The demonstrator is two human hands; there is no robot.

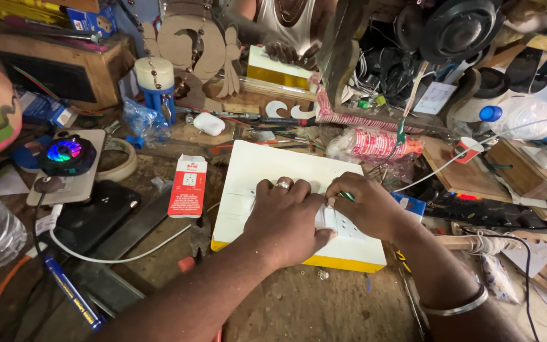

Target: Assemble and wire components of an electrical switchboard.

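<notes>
1. White box (267, 177) w/ yellow bottom edge lay flat at mid table (299, 310); lid face up, contents not visible.
2. Small white socket plate (337, 221) sat on the box's near right part, between both hands.
3. Clear bag of red-white paper cups (375, 144) lay on its side just behind the box, cups stacked inside.
4. Plastic bottle (533, 119) w/ blue cap lay at far right; contents unclear.
5. Left hand (286, 218) was palm down on the box, ring on one finger, fingers curled, pressing on the plate's left edge.
6. Right hand (365, 206) was knuckles up, grip pinched on a thin green tool (347, 196) at the plate's top edge; metal bangle (454, 308) on wrist.
7. Red-white small carton (187, 185) lay left of the box, apart from it.
</notes>
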